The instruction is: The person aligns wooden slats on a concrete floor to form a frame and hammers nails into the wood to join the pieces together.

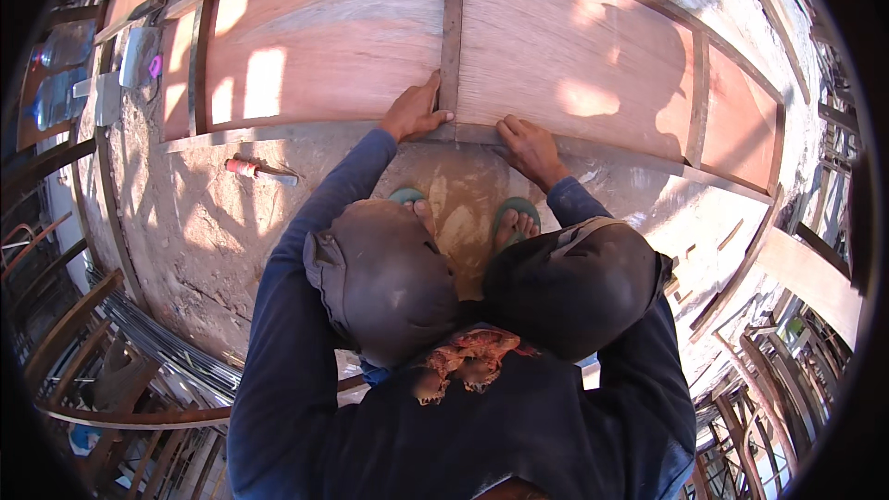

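A large plywood panel with a wooden frame lies on the ground in front of my feet. Its middle crossbar meets the near rail between my hands. At that joint rests my left hand, thumb and forefinger spread apart, the thumb over the rail and the fingers beside the crossbar. A little to the right, my right hand has its bent fingers hooked over the near rail. My knees are bent, and green flip-flops are on my feet just below the rail.
On the dirt at left lies a red-handled tool with a metal end. Clear plastic bottles stand farther left. A bundle of thin metal rods is at lower left. Wooden pieces are stacked at lower right.
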The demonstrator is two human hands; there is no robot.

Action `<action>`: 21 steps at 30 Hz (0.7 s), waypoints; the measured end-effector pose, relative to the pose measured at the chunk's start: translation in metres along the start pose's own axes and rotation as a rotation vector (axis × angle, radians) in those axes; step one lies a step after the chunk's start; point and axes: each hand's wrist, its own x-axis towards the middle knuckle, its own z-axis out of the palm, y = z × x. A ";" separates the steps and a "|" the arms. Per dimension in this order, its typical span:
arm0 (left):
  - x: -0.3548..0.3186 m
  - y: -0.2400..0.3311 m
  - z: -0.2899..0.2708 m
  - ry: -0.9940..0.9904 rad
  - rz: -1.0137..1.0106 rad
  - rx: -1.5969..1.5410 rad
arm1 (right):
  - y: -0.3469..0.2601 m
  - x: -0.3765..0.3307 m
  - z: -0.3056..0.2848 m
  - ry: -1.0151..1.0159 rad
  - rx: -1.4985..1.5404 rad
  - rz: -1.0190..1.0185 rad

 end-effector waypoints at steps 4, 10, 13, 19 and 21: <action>0.002 -0.009 0.006 0.034 0.042 -0.010 | 0.001 0.000 0.004 0.000 -0.031 -0.003; 0.000 0.001 0.001 -0.012 -0.031 0.059 | 0.000 0.001 0.004 -0.072 -0.050 0.058; -0.004 0.003 -0.002 0.026 0.017 0.093 | -0.005 -0.001 0.002 -0.003 -0.058 0.057; -0.024 0.031 0.014 0.117 -0.129 0.184 | -0.009 -0.005 -0.007 0.050 -0.006 0.087; -0.025 0.034 0.015 0.150 -0.126 0.211 | -0.011 -0.005 -0.007 0.036 -0.015 0.079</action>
